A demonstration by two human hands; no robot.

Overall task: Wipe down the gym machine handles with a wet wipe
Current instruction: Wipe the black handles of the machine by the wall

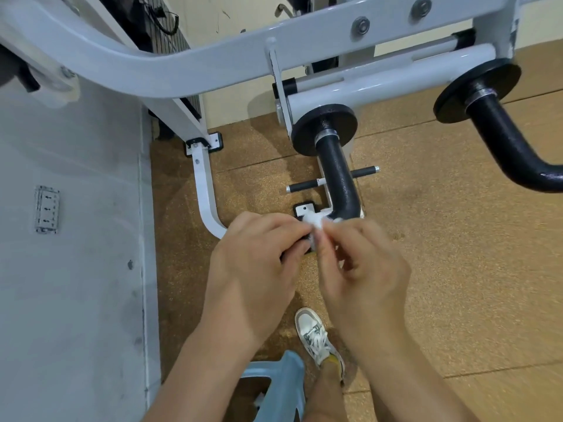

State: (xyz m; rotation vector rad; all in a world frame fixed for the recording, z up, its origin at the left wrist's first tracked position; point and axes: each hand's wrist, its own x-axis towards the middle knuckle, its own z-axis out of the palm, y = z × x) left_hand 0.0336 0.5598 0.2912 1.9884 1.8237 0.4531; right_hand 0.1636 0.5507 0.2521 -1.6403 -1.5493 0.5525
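Observation:
A small white wet wipe (315, 222) is pinched between the fingertips of both hands, just below the end of the nearer black handle (338, 178). My left hand (259, 260) also closes over something dark that I cannot make out. My right hand (362, 263) holds the wipe's right side. The nearer handle curves down from a black disc (307, 132) on the white machine frame (189, 65). A second black handle (505, 147) with its own disc sticks out at the right, apart from both hands.
A grey wall (76, 239) with a socket panel (46, 210) fills the left. The floor (457, 254) is brown speckled matting. A white frame leg (205, 193) and a small crossbar (332, 179) lie below the handle. My white sneaker (315, 333) and a light blue stool (280, 385) are below my arms.

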